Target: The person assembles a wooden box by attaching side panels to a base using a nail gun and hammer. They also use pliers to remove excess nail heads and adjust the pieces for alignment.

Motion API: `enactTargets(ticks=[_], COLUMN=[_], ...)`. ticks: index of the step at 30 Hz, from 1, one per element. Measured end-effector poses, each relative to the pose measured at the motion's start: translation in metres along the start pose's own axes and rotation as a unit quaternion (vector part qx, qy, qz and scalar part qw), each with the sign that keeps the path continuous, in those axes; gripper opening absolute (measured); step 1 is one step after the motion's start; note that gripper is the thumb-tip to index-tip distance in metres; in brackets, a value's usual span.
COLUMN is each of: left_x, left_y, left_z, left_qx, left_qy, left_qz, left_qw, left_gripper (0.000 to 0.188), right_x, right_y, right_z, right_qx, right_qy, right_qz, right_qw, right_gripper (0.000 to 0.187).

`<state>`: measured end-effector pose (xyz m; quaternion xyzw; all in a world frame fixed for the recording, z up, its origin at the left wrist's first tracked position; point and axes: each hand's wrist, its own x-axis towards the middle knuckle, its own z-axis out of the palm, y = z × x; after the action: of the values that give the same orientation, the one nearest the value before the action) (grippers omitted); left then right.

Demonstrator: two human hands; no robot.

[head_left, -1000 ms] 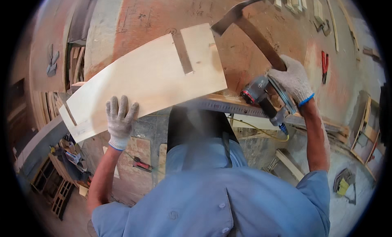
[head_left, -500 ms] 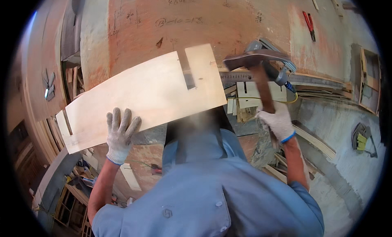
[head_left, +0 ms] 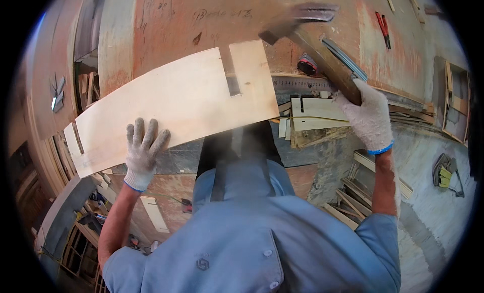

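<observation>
A pale wooden board [head_left: 176,101] with one long curved edge lies across the near edge of the workbench. A deep slot is cut near its right end and a narrower one at its left end. My left hand [head_left: 142,154], in a whitish knitted glove, rests flat on the board's near edge with fingers spread. In the gloved right hand [head_left: 370,114] is a claw hammer [head_left: 325,58], gripped by its wooden handle. The hammer's head is in the air, beyond and to the right of the board's right end, touching nothing that I can see.
The worn reddish workbench [head_left: 166,36] carries handwritten marks, red-handled pliers [head_left: 383,31] and a long metal ruler [head_left: 297,84]. Smaller slotted wood pieces [head_left: 315,120] sit right of the board. Wood offcuts [head_left: 350,202] lie low on the right, beside my right arm.
My right hand has lifted the hammer up and to the right, its head now farther out over the bench. My left hand stays flat on the board; the view itself has shifted slightly.
</observation>
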<state>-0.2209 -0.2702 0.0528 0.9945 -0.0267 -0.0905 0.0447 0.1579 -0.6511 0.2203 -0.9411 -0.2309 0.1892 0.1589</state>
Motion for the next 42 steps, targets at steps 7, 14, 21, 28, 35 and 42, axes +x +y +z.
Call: enactTargets(ticks=[7, 14, 21, 28, 35, 42], left_x=[0.006, 0.003, 0.007, 0.008, 0.008, 0.01], left_y=[0.003, 0.003, 0.006, 0.006, 0.005, 0.002], left_z=[0.004, 0.006, -0.004, -0.005, -0.005, -0.003], left_qx=[-0.011, 0.0, -0.025, -0.021, -0.017, -0.032], left_qy=[0.051, 0.056, 0.037, 0.043, 0.025, 0.042], left_qz=[-0.014, -0.015, -0.027, -0.024, -0.025, -0.019], left_qw=[0.999, 0.998, 0.999, 0.999, 0.999, 0.998], left_gripper=[0.078, 0.073, 0.072, 0.073, 0.079, 0.076], right_x=[0.032, 0.028, 0.031, 0.035, 0.06, 0.082], right_y=[-0.007, -0.004, 0.003, 0.015, 0.013, 0.004], right_z=[0.004, 0.012, 0.011, 0.011, -0.007, -0.018], right_qx=[-0.262, -0.249, -0.155, -0.05, -0.111, -0.08], right_qy=[-0.086, -0.086, -0.092, -0.097, -0.144, -0.273], right_qz=[-0.058, -0.054, -0.009, -0.005, 0.026, 0.109], right_qw=[0.96, 0.963, 0.984, 0.994, 0.983, 0.953], right_gripper=[0.027, 0.026, 0.028, 0.039, 0.037, 0.036])
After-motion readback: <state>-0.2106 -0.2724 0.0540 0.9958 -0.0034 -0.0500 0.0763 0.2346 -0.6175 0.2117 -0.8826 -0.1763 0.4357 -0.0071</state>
